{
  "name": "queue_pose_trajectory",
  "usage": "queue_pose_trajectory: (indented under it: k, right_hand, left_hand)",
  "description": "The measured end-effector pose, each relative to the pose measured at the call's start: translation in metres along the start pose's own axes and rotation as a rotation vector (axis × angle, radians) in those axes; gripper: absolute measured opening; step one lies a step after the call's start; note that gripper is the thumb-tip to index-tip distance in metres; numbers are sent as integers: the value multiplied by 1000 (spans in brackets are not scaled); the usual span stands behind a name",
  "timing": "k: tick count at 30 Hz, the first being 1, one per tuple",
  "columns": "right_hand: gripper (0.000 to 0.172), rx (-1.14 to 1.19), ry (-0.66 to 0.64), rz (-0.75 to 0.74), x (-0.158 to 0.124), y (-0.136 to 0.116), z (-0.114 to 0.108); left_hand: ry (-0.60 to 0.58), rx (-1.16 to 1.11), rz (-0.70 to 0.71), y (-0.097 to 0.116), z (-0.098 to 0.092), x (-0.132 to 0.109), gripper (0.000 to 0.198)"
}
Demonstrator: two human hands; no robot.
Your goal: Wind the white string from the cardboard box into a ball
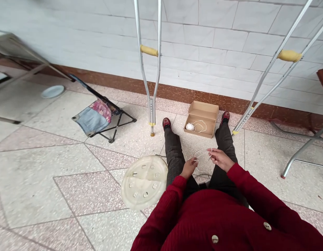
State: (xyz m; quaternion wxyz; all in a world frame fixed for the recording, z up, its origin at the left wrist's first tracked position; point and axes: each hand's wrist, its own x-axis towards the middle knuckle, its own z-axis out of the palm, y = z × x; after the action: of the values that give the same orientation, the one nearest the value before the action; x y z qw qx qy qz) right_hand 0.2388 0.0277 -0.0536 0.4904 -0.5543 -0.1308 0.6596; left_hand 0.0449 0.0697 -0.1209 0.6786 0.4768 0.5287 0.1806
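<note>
White yarn [200, 152] runs in a thin loop between my two hands, above my lap. My left hand [189, 167] is closed on one part of it, with thumb and fingers pinched together. Higher and to the right, my right hand [221, 159] pinches another part, a strand passing over its fingers. On the floor between my feet sits an open cardboard box [202, 112] with its lid tilted back. Inside it lies a white ball of yarn [190, 127] with loose strands curling beside it.
A round plastic stool [145, 183] stands by my left leg. Metal crutches [152, 111] with yellow grips lean at the tiled wall, one each side of the box. Left are a folding fabric chair [92, 118] and a pale dish [53, 91]; metal chair legs [302, 153] stand right.
</note>
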Motion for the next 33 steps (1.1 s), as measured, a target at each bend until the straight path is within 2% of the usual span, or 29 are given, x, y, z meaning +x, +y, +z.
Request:
queue_pose_trajectory:
  k: [3,7,10,13,16,19,21,23,25,28,33]
  right_hand:
    - [28,16,60,-50,18,-24,-10]
    - [25,12,102,-162,37,-81,-22]
    - [24,-6,114,-251,45,-119,-28]
    - [25,-59,126,-284,47,-129,-28]
    - [24,-219,170,-136,53,-95,-20]
    - [20,-336,157,127,62,-29,-4]
    - [28,-362,141,271,67,19,6]
    - [32,-378,157,380,71,59,14]
    - [33,-393,188,447,74,88,19]
    - [33,-420,214,494,83,111,22]
    - [30,-513,151,485,110,123,20]
  left_hand:
    - [25,-52,66,10,-12,-10,38]
    - [178,-110,190,32,-67,-23,52]
    - [354,-89,272,38,-104,-36,49]
    - [427,78,315,36,-113,-52,39]
    - [421,354,408,36,-100,-61,30]
    - [444,613,595,41,-85,-59,27]
    - [424,751,670,43,-80,-53,27]
    - [390,876,669,41,-78,-49,27]
    - [357,985,634,36,-77,-48,26]
    - [312,1088,611,29,-79,-52,26]
    - [304,1124,584,30,-86,-56,29]
